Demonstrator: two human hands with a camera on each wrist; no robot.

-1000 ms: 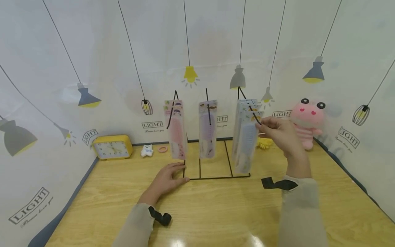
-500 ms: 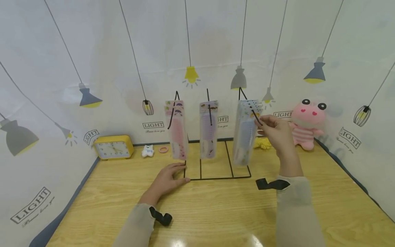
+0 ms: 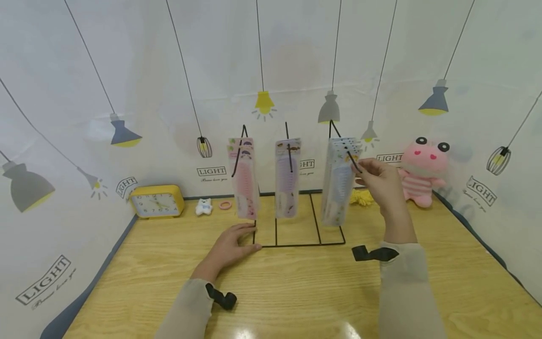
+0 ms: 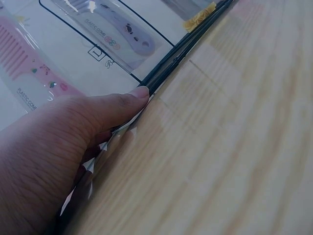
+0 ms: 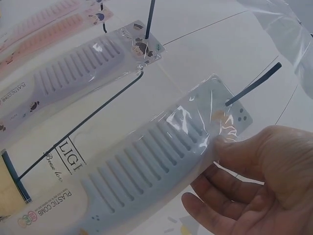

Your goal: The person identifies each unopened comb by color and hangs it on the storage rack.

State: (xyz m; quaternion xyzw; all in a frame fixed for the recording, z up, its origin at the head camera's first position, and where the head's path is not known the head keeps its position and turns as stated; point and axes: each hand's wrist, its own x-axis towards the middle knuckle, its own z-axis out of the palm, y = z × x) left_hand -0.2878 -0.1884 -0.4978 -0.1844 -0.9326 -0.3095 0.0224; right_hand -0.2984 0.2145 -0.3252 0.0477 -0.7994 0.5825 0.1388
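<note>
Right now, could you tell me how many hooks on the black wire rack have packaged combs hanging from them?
3: the left hook with pink combs, the middle hook with a lilac comb, the right hook with blue combs; stacked packs may hide more.

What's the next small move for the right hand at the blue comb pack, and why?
Probably slide the blue comb pack a little further back along the right hook, then let go. The hook's tip already pokes through the pack's hang hole, but the right hand pinches the pack near that tip, ahead of the blue packs hanging behind. The left hand rests on the rack base, steadying it.
</note>
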